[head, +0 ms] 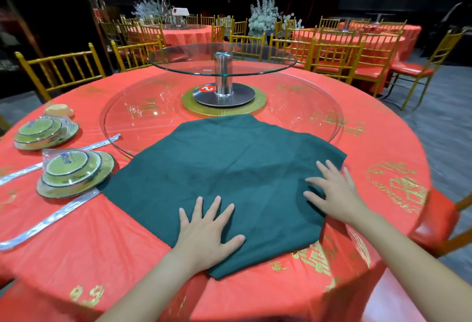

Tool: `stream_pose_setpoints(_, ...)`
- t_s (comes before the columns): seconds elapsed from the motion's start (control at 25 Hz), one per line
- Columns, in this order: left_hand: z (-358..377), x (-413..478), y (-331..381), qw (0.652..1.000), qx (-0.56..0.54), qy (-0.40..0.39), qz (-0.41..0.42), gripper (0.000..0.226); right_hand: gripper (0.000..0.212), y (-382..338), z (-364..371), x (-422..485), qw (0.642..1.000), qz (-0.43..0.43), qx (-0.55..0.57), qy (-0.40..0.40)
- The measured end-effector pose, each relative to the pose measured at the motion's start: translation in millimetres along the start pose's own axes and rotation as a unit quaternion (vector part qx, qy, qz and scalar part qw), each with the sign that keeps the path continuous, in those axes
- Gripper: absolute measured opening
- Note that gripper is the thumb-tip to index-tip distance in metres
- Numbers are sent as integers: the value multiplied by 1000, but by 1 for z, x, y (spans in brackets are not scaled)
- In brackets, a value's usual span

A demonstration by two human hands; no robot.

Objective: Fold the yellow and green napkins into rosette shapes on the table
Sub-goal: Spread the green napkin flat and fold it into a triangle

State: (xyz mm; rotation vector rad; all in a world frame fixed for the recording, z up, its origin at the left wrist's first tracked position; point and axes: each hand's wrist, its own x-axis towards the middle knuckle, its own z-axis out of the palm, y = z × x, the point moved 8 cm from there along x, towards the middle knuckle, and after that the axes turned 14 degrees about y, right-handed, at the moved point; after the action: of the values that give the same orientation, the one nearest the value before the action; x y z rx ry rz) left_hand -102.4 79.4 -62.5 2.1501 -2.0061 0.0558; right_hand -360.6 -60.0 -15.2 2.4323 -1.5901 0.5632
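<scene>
A dark green napkin [224, 176] lies spread flat on the red tablecloth [84, 240], its far corner resting on the glass turntable. My left hand [207, 229] presses palm-down on the napkin's near left edge, fingers spread. My right hand [334, 191] lies flat on the napkin's right side, fingers apart. Neither hand grips the cloth. No yellow napkin is in view.
Two wrapped stacks of green-rimmed dishes [74, 173] [44, 131] sit at the left, with wrapped chopstick packs [48, 219] beside them. A large glass turntable [222, 114] with a raised glass tier [222, 59] fills the centre. Gold chairs [61, 71] ring the table.
</scene>
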Motion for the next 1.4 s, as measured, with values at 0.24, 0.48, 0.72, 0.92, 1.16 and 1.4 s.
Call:
stream_pose_setpoints(0.24, -32, -25, -12, 981, -160, 38, 98, 84, 60, -43, -18, -64, 969, -76, 220, -84)
stream_pose_setpoints(0.48, -46, -50, 15, 962, -181, 67, 194, 53, 18, -76, -27, -71, 960, -90, 263, -40)
stream_pose_setpoints(0.72, -66, -14, -2, 963, -242, 115, -36, 48, 9, -72, -27, -49, 952, 7, 307, -13)
stream_pose_setpoints(0.92, -49, -18, -7, 957, -272, 49, -84, 57, 14, -3, -32, -35, 925, 143, 325, 134)
stream_pose_setpoints(1.16, -55, -9, 0, 968, -224, 114, -19, 49, 53, 86, 2, -9, 955, 273, 93, 68)
stream_pose_setpoints(1.4, -10, -12, -1, 993, -117, -4, 14, 67, 63, 63, 30, -6, 981, 165, -52, -92)
